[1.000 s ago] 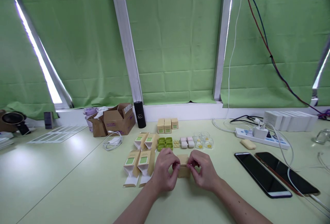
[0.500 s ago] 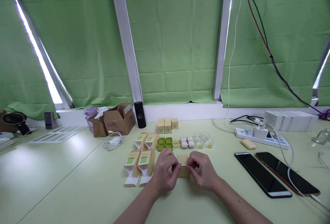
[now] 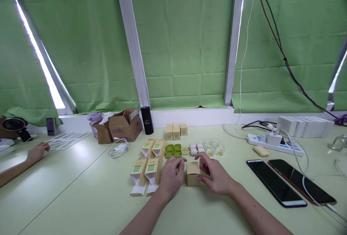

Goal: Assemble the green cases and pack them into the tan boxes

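A small closed kraft paper box (image 3: 193, 179) stands on the table between my hands. My left hand (image 3: 172, 174) is just left of it with the fingers loosely bent, holding nothing. On the right, my right hand (image 3: 215, 174) is open, its thumb at the box's right side and its index finger raised behind the box. Unfolded kraft boxes with green labels (image 3: 151, 168) lie left of my left hand. Behind my hands stand green square cups (image 3: 174, 150), small yellow printed pieces (image 3: 185, 151), pale pink rolls (image 3: 196, 149) and clear containers (image 3: 214, 147).
Three closed kraft boxes (image 3: 176, 132) stand at the back, near a black cylinder (image 3: 146, 120) and a cardboard carton (image 3: 126, 125). Two phones (image 3: 276, 182) and a power strip (image 3: 276, 144) with cables lie right. Another person's hand (image 3: 38, 152) rests at far left.
Both hands have let go of the box's top edge and moved apart, the left leftward, the right opening beside the box. Another person's arm has come in at the left.
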Motion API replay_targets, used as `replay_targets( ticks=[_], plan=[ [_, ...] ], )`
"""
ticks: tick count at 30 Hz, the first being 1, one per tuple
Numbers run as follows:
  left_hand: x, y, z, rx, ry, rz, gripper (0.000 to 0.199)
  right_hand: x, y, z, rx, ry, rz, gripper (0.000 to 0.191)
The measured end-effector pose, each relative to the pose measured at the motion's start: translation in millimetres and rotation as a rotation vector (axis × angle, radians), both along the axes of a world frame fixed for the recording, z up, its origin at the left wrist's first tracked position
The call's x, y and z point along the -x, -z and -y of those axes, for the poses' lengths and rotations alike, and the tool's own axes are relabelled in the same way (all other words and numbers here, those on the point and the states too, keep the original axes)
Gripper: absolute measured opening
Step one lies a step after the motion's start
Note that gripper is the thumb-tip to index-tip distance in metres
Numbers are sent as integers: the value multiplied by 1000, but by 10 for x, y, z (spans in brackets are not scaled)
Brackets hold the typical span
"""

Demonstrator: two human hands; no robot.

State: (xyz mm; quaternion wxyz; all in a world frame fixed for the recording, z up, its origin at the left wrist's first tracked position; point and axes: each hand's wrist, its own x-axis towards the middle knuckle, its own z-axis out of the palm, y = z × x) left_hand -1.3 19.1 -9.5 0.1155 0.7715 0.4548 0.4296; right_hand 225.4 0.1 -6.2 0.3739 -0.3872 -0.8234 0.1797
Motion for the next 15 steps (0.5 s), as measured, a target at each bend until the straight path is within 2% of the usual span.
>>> replay_targets(
  ticks=[4,10,15],
  plan=[
    [-1,-16,0,-24,-48,-31,34,10,51,-48,-14,40,-3,54],
    [-8,-37,16,-52,-82,-39,41,4,113,-136,-73,207,12,40],
    [2,-9,6,20,-50,58,30,-20,68,-87,-49,84,-112,40]
  ],
)
